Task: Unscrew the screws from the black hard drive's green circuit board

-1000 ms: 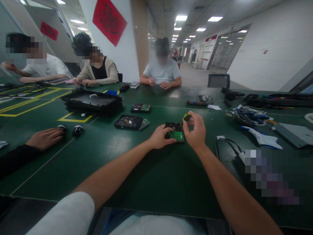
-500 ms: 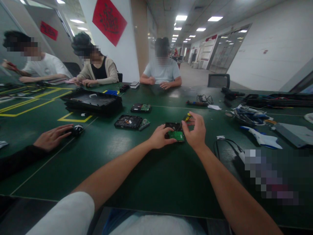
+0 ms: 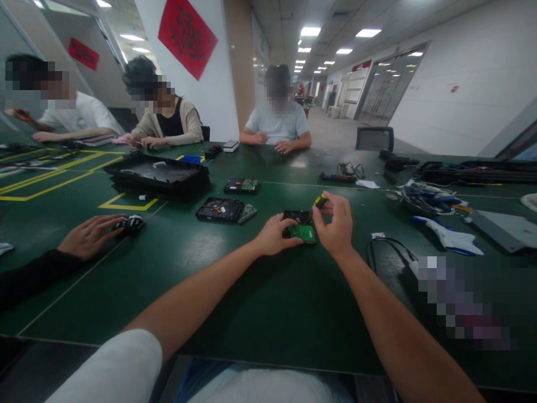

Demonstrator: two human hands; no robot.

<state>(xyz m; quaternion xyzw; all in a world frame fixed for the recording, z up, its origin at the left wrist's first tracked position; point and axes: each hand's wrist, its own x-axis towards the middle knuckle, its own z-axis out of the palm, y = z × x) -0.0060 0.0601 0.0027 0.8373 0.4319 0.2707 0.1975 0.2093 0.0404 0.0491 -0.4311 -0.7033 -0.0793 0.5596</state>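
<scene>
A hard drive (image 3: 302, 230) with a green circuit board lies on the green table in front of me. My left hand (image 3: 274, 234) grips it from the left side, thumb along the near edge and fingers over the far part. Between the fingertips of my right hand (image 3: 337, 223) is a small screwdriver (image 3: 321, 201) with a yellow and black handle, held tilted above the drive's right side. Its tip is too small to make out. Left of the drive lie another opened hard drive (image 3: 218, 209), a loose circuit board (image 3: 247, 212) and a further drive (image 3: 241, 185).
Black trays (image 3: 157, 172) are stacked at the left. Another person's hand (image 3: 90, 235) rests on a black mouse (image 3: 131, 224). Cables (image 3: 432, 197), a white-blue packet (image 3: 451, 235) and a grey metal box (image 3: 507, 230) lie right. Several people sit across the table.
The screwdriver's handle has tilted slightly in my right fingers. My left hand and the hard drive stay in place.
</scene>
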